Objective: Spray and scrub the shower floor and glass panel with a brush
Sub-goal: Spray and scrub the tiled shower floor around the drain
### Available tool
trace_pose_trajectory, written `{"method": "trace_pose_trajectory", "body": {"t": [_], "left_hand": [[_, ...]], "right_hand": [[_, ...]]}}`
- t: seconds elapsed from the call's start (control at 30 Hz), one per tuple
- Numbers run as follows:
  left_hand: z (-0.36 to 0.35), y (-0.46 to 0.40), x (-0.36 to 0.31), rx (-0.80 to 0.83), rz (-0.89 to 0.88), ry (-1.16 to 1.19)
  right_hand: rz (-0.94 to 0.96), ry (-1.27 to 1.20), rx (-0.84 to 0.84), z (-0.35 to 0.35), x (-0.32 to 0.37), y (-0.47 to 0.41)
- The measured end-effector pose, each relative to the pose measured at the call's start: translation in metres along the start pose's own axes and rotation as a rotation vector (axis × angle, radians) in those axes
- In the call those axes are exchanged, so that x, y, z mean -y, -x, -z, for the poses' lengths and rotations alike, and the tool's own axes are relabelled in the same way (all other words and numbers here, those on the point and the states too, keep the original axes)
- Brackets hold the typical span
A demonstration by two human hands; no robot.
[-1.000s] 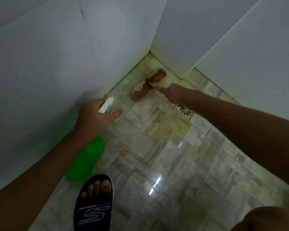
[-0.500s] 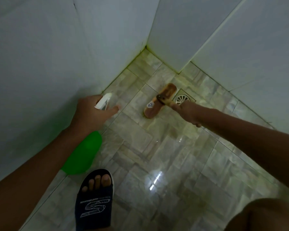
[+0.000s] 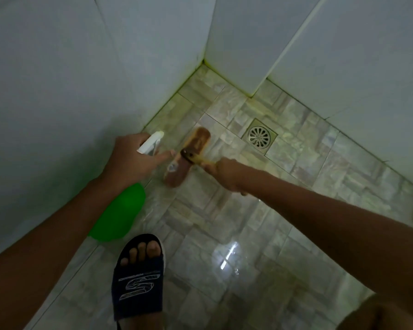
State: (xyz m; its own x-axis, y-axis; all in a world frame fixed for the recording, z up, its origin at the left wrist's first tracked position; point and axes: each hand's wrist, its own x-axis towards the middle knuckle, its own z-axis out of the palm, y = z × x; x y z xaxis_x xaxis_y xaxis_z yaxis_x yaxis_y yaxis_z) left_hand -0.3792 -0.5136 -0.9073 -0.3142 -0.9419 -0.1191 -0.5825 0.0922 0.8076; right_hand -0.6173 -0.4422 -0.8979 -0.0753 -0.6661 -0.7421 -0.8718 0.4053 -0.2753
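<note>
Head view, setting: a person looks down into a dim shower corner with pale wall panels and a wet, glossy tiled floor (image 3: 260,234).
Head view, right hand: the right hand (image 3: 227,173) has its fingers curled tightly round the yellowish handle of a brush (image 3: 187,157).
Head view, brush: the brown brush head lies flat on the tiles, near the left wall and well left of the round metal drain (image 3: 259,136).
Head view, left hand: the left hand (image 3: 131,158) is wrapped round the neck of a green spray bottle (image 3: 119,210), with one finger stretched forward beside the white nozzle, which points at the floor next to the brush.
Head view, foot: a foot in a dark slide sandal (image 3: 138,279) stands on the tiles just below the bottle.
Head view, glass panel: no surface can be told apart as glass; it cannot be picked out here.
Step in hand: this looks like scrubbing the floor, with the spray held ready.
Doing it well: the bristles should stay flat with steady downward pressure, working in short overlapping strokes along the grout lines and the greenish seam at the foot of the wall.
Care: the floor is likely slippery, so weight is best kept over the planted foot, and the nozzle kept clear of the brush hand.
</note>
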Motion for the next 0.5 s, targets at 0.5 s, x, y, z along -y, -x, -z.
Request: {"method": "trace_pose_trajectory", "body": {"t": [0.5], "left_hand": [[-0.041,-0.012,-0.035,0.188,-0.19,-0.127]], "right_hand": [[-0.456,-1.281,-0.421,-0.131,-0.001,0.108]]}}
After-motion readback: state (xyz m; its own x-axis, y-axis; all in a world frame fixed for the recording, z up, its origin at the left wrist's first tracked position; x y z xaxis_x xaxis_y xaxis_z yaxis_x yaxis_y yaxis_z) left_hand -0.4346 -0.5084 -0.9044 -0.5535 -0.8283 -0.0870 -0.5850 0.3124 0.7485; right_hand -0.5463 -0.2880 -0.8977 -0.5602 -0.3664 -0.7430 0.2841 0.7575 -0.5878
